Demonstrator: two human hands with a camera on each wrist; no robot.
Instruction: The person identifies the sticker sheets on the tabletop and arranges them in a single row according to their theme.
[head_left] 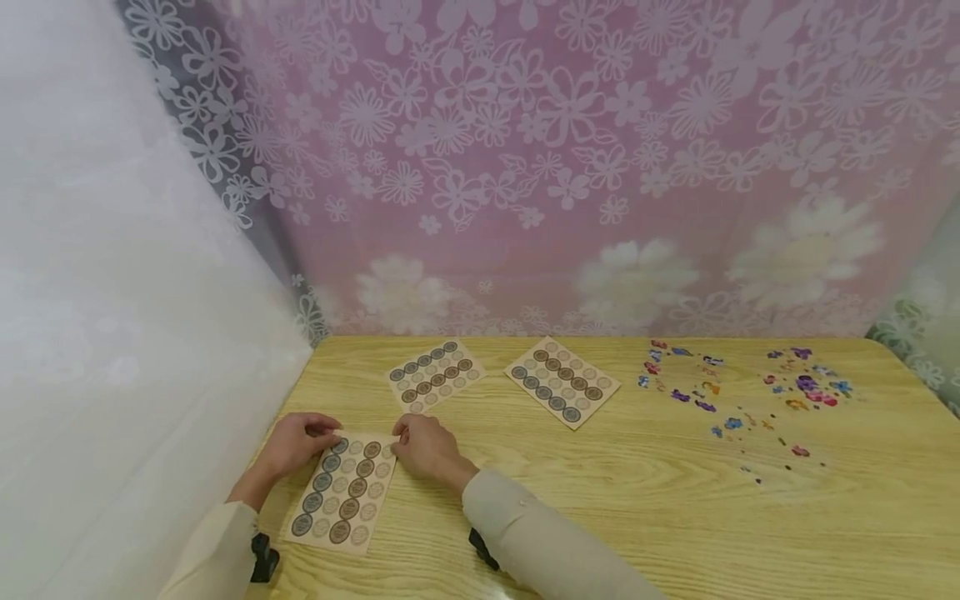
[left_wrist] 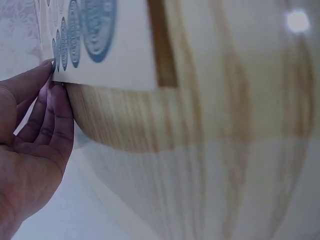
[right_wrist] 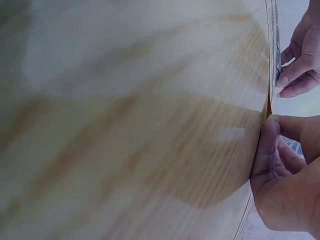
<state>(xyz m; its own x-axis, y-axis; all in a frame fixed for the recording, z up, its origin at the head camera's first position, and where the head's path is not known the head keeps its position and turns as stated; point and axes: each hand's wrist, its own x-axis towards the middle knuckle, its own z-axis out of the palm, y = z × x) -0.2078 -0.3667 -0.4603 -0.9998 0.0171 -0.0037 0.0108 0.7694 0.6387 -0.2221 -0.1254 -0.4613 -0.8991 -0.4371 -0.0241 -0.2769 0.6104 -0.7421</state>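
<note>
At far corners of a seal-printed sheet [head_left: 348, 492]: left-hand grip [head_left: 292, 443] and right-hand grip [head_left: 427, 447], each pinched on one, likely to steady it. Location: left on desk [head_left: 600, 508]. Beyond: second sheet [head_left: 437, 375], third sheet [head_left: 562, 383], set apart. Rightward: flower pieces [head_left: 807, 383].

Soft even light; left wrist view: glare spot [left_wrist: 298, 21], tabletop [left_wrist: 235, 110] blurred.

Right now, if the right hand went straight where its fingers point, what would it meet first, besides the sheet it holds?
Most likely the left hand, pinching the other far corner of the sheet. The angle is unclear, so the right hand might pass beyond.
</note>
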